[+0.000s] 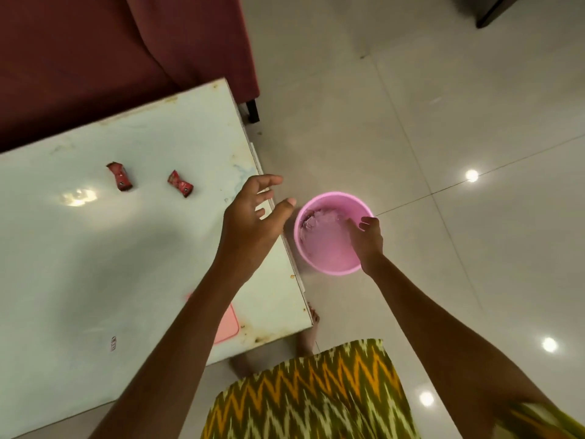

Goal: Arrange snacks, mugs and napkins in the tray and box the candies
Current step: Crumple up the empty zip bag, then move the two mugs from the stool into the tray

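Two red-wrapped candies lie on the pale table (95, 264): one candy (119, 175) at the left, the other candy (180, 183) a little to its right. My left hand (250, 217) hovers over the table's right edge with fingers spread, holding nothing. My right hand (365, 239) reaches into a pink round tub (329, 264) that stands on the floor beside the table; its fingertips are down inside, over crumpled pale stuff, and I cannot tell whether they grip anything. A pink flat lid or tray corner (226, 324) shows under my left forearm.
A dark red sofa (110, 52) stands behind the table. The glossy tiled floor (443, 122) stretches to the right. My bare feet (308, 337) are by the table's near corner. A small sticker (113, 343) lies on the table.
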